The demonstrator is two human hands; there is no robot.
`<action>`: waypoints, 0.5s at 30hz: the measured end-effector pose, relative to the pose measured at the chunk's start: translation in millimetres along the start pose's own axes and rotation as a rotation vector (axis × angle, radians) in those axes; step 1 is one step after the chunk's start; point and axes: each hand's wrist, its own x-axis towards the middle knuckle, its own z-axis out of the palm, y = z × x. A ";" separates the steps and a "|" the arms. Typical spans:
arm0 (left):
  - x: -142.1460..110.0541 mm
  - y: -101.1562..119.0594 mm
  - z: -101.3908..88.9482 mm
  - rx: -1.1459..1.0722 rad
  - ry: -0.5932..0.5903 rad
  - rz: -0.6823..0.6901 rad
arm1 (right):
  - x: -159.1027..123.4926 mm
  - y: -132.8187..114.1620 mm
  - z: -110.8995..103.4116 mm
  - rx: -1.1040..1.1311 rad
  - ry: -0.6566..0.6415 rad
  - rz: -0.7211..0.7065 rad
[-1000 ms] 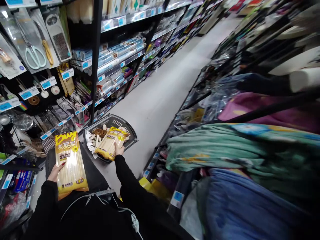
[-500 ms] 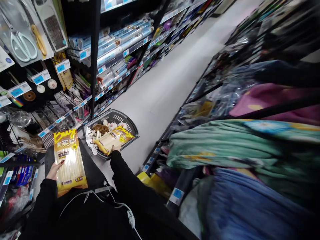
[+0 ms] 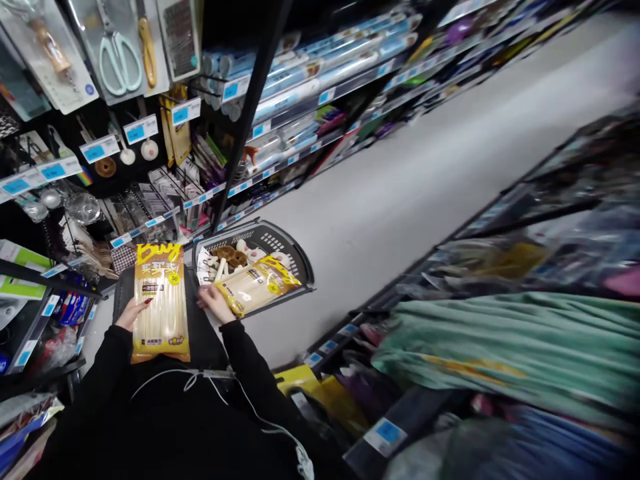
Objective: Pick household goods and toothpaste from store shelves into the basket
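My left hand (image 3: 131,315) is closed on the edge of a pack of bamboo chopsticks (image 3: 163,313), yellow and clear, held upright over my lap. A second pack of chopsticks (image 3: 255,288) lies slantwise in a dark grey shopping basket (image 3: 300,247). Just left of that pack, by the basket's near edge, my right hand (image 3: 218,305) has its fingers apart and slightly bent, with nothing seen in them. Brown and white round-ended items (image 3: 233,255) with pale handles lie beneath and behind the pack in the basket, partly covered.
On the left, shelves carry scissors (image 3: 120,63), hanging spoons (image 3: 149,149) and rolls in blue wrapping (image 3: 290,97). Green cloth (image 3: 480,340) bulges from the right-hand shelf. A pale aisle floor (image 3: 360,220) runs between the shelves.
My right hand has let go of the chopsticks in the basket and moved left, off the pack. My left hand keeps its pack. The view has turned, shifting the surroundings rightward.
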 end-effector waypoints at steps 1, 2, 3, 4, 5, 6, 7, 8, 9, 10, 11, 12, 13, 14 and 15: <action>-4.8 2.0 3.7 -0.013 -0.009 0.022 | -4.1 -2.2 15.3 0.000 -0.079 0.011; -9.8 4.7 8.4 -0.027 -0.018 0.047 | -8.8 -5.7 29.1 0.009 -0.139 0.010; -14.9 8.6 14.1 -0.042 -0.026 0.074 | -13.7 -11.1 40.4 0.029 -0.172 -0.002; -20.1 13.9 20.6 -0.059 -0.032 0.101 | -18.6 -18.6 48.4 0.057 -0.186 -0.020; -25.6 20.8 27.8 -0.072 -0.039 0.129 | -23.1 -28.3 53.1 0.090 -0.189 -0.044; -31.3 29.4 35.6 -0.082 -0.049 0.159 | -27.4 -39.8 54.6 0.123 -0.186 -0.071; -37.7 39.5 43.4 -0.086 -0.065 0.188 | -31.5 -52.7 53.5 0.148 -0.182 -0.100; -44.6 50.6 51.1 -0.080 -0.090 0.220 | -35.6 -66.4 50.4 0.163 -0.183 -0.129; -52.2 62.2 58.1 -0.068 -0.117 0.250 | -39.5 -80.0 46.4 0.174 -0.182 -0.157; -60.2 73.4 64.3 -0.051 -0.146 0.275 | -43.3 -92.6 42.2 0.187 -0.174 -0.183; -68.3 83.5 69.4 -0.036 -0.169 0.299 | -46.8 -103.8 38.4 0.208 -0.161 -0.205; -76.0 92.0 73.4 -0.031 -0.185 0.316 | -49.6 -112.9 35.6 0.240 -0.150 -0.224; -82.9 98.6 76.5 -0.039 -0.212 0.317 | -51.5 -119.9 34.1 0.290 -0.150 -0.236; -88.1 103.0 78.9 -0.060 -0.254 0.304 | -52.1 -124.8 34.1 0.355 -0.165 -0.242; -91.4 105.6 81.1 -0.086 -0.311 0.285 | -51.1 -127.9 35.6 0.425 -0.200 -0.240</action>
